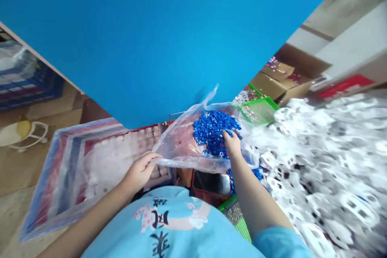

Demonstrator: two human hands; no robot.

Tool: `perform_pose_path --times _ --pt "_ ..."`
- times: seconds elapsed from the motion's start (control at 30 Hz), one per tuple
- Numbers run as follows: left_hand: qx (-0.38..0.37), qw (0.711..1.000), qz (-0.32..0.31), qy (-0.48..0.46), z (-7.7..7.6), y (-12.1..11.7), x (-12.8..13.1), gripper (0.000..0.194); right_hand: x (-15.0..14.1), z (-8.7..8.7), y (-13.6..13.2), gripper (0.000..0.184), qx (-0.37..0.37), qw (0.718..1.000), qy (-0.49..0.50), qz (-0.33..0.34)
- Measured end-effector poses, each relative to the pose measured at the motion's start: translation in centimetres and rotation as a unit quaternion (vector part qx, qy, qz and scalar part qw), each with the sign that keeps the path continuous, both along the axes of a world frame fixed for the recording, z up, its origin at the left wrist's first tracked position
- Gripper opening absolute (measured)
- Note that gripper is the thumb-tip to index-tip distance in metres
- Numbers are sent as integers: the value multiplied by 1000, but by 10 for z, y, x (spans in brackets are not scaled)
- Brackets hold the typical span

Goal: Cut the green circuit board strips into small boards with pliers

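A clear plastic bag (pixel 178 135) lies spread open in front of me, with a heap of small shiny blue plastic parts (pixel 211 129) inside it. At its left edge, my left hand (pixel 143 167) is closed on the bag's rim. My right hand (pixel 232 144) reaches inside the bag from the right, its fingers curled into the blue parts. Some pieces show at its fingertips; how many it holds is hidden. More blue parts sit just outside the bag, below my right wrist.
A large blue panel (pixel 181 40) spans the top. White plastic pieces (pixel 329 161) are heaped at right, near green trays (pixel 267 109) and cardboard boxes (pixel 278 80). A striped, plastic-lined container (pixel 45 193) with white parts stands left. A phone (pixel 211 182) lies close to my body.
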State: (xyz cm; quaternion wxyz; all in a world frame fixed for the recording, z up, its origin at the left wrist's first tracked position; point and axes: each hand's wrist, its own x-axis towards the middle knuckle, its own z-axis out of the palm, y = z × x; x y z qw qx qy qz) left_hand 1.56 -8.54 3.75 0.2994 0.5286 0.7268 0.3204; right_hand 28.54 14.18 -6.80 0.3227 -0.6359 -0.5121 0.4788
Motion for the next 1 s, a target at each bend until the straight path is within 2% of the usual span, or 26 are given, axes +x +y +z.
perform_pose_path --times 0.2,0.3,0.37,0.47,0.53,0.57,0.63,0.7,0.77,0.9,1.0 --pt "-19 994 63 -87 -4 14 11 24 24 34 -31 38 -19 990 120 -74" --pt "-14 982 118 -144 -8 29 9 22 55 50 -47 34 -30 969 207 -131" --pt "9 964 165 -209 -11 41 5 19 80 55 -59 34 -33 957 239 -163" --pt "62 906 234 -348 -14 56 -1 15 117 50 -79 36 -35 968 168 -183" --pt "83 869 264 -410 -14 65 -6 13 135 38 -91 40 -51 981 74 -172" --pt "85 860 270 -423 -14 68 -10 13 141 30 -96 41 -60 985 17 -159" --pt "75 864 264 -422 -14 73 -18 11 149 15 -104 43 -61 985 -108 -121" --pt "63 879 244 -404 -13 76 -24 9 152 2 -109 42 -23 973 -217 -77" --pt "64 887 241 -390 -11 76 -27 7 152 -8 -112 42 23 958 -281 -41" --pt "68 873 268 -402 -5 74 -24 5 149 -15 -114 44 65 948 -312 -13" --pt "70 875 278 -390 -1 71 -20 7 150 -14 -114 45 91 945 -314 11"
